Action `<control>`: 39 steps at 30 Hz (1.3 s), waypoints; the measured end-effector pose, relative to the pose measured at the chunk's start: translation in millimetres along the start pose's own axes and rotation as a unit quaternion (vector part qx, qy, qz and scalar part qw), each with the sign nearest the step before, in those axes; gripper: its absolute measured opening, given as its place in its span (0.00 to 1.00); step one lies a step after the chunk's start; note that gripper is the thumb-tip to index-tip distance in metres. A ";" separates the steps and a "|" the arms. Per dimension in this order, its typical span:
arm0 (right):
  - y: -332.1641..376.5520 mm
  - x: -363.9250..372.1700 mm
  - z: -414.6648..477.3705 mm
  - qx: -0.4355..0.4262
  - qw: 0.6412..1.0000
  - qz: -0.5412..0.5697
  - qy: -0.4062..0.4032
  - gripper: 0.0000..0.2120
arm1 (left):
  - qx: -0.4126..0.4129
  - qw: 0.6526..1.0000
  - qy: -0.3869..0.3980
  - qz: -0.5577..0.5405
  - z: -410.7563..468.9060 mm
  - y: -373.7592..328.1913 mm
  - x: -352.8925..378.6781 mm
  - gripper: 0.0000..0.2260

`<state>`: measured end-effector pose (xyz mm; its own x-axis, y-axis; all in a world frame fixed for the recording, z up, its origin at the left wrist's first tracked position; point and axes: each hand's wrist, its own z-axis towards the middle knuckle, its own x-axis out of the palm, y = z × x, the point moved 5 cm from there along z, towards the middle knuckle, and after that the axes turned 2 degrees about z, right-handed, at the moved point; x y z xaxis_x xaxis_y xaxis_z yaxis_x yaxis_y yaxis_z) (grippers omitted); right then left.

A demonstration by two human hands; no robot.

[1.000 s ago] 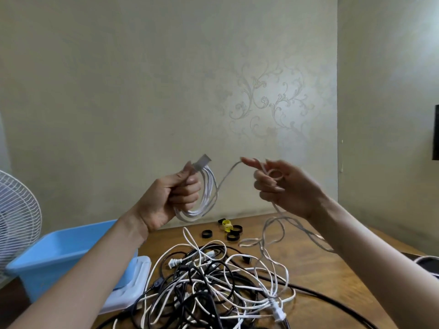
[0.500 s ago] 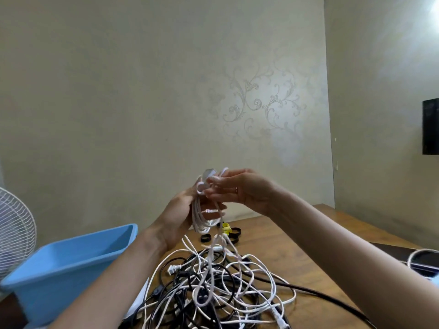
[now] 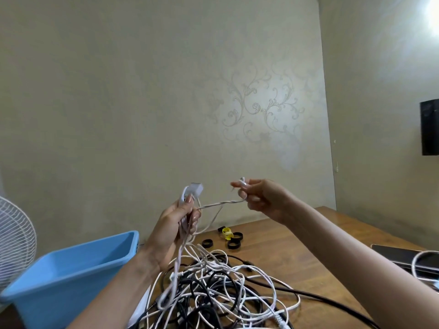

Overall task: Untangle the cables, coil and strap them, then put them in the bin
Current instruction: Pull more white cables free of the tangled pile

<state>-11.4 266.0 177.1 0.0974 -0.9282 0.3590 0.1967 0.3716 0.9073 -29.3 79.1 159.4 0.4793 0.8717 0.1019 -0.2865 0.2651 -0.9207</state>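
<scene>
In the frame's middle, we are gripping a thin white cable point(image 3: 221, 204) in our left hand point(image 3: 174, 225), fingers curled round its gathered loops, boxy plug pointing up. Our right hand point(image 3: 263, 198) is pinching the strand, which is running nearly level between both hands, above the tangled pile point(image 3: 213, 288) on the tabletop point(image 3: 297, 245).

The left hand point(image 3: 177, 224) grips a gathered bunch of thin white cable point(image 3: 221, 204), and the cable's white rectangular plug point(image 3: 196, 188) sticks up above the fingers. The right hand point(image 3: 261, 198) pinches a strand of that cable, which spans the gap between the two hands. Below lies a tangled heap of white and black cables point(image 3: 228, 293) on the brown wooden desk point(image 3: 297, 238). A light blue plastic bin point(image 3: 71, 281) stands to the heap's left, and small black strap rings point(image 3: 234, 244) and a yellow strap ring point(image 3: 226, 233) lie behind it.
</scene>
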 end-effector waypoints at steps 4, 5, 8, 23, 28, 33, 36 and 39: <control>0.9 -7.8 0.2 0.000 0.984 0.167 -0.064 0.09 | -0.012 0.998 -0.004 0.059 -0.2 4.4 -6.5 0.10; 0.6 -7.8 0.5 -0.003 0.979 0.189 -0.071 0.09 | -0.016 0.997 -0.002 0.074 -0.3 4.5 -6.6 0.11; 0.9 -1.8 1.7 -0.008 0.979 0.191 -0.075 0.09 | -0.045 0.998 0.025 0.044 -0.7 6.1 -1.8 0.15; 1.9 37.8 -2.3 -0.125 0.962 -0.244 -0.003 0.07 | -0.025 0.996 0.040 0.069 11.8 1.5 32.2 0.14; -0.5 37.4 -1.8 -0.185 0.934 -0.302 -0.045 0.06 | -0.043 0.994 0.063 -0.076 15.4 -0.3 35.9 0.14; -14.2 27.6 -10.8 -0.308 0.784 -0.525 -0.117 0.12 | -0.107 0.970 0.126 -0.176 20.1 -3.7 23.9 0.10; -27.1 24.9 -18.5 -0.403 0.664 -0.615 -0.135 0.15 | -0.134 0.962 0.164 -0.174 18.8 0.8 15.2 0.08; -33.8 27.0 -20.1 -0.402 0.639 -0.645 -0.123 0.21 | -0.180 0.953 0.168 -0.178 17.9 11.0 4.8 0.16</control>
<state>4.2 228.7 151.8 -0.7875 -0.4101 -0.4601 0.4054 -0.9069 0.1146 -45.0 93.5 156.5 0.7489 0.5559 0.3608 0.2175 0.3082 -0.9261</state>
